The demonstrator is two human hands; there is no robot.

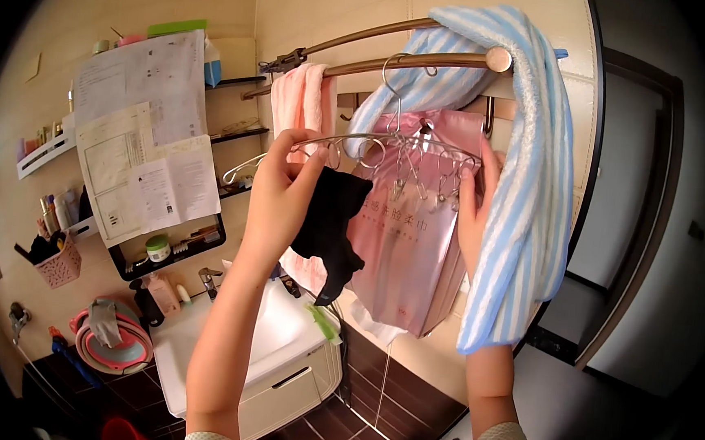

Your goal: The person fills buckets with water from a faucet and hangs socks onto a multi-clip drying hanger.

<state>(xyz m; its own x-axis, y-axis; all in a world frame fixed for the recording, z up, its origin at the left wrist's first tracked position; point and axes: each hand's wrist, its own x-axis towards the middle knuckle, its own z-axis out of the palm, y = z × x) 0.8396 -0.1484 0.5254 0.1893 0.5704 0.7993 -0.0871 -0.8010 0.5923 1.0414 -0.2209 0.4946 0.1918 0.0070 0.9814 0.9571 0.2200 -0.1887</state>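
A metal clip hanger (352, 136) hangs by its hook from the lower towel rail. My left hand (283, 191) is closed on the left part of its rim, thumb and fingers pinching near a clip. Beside that hand, a black cloth garment (329, 231) dangles below the hanger; its exact kind is unclear. My right hand (478, 204) grips the hanger's right end around the clips, and the wrist passes behind a blue-and-white striped towel (527, 183). Behind the clips is a pink packet of face towels (402, 264), suspended near the wall.
The towel rail (445, 61) also carries a pink towel (300, 94). Below stands a white washbasin (283, 330) with a tap (209, 279). Papers (145, 91) cover the mirror on the left, near a pink basket (57, 265). A doorway (615, 206) is at the right.
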